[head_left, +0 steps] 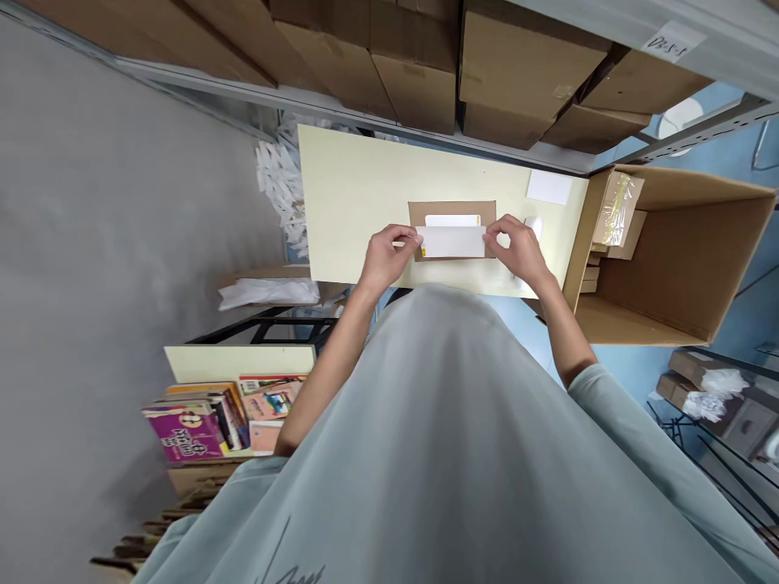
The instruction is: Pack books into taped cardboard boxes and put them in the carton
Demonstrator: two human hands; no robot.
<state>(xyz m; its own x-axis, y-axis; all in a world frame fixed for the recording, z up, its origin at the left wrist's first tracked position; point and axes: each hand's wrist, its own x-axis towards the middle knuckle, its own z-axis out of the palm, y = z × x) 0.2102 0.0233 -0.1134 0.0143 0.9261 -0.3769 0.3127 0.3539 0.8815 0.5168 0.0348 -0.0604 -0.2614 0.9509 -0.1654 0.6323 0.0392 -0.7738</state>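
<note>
A white paper label [454,242] is stretched between my two hands. My left hand [390,253] pinches its left end, and my right hand [516,247] pinches its right end. Below the label lies a flat brown cardboard package [451,208], whose far edge and sides show around it. Another white label [452,220] with a small yellow mark rests on the package, partly covered by the held one. Whether the held label touches the package I cannot tell. Close to my right hand is a white object [534,225], mostly hidden by that hand.
Everything stands on a pale yellow table [359,195]. A white sheet [548,186] lies at its right end. Beside it is a large open carton [675,243] with small boxes inside. Shelved cartons [517,65] line the back. Books [195,422] and white plastic [280,191] are on the left.
</note>
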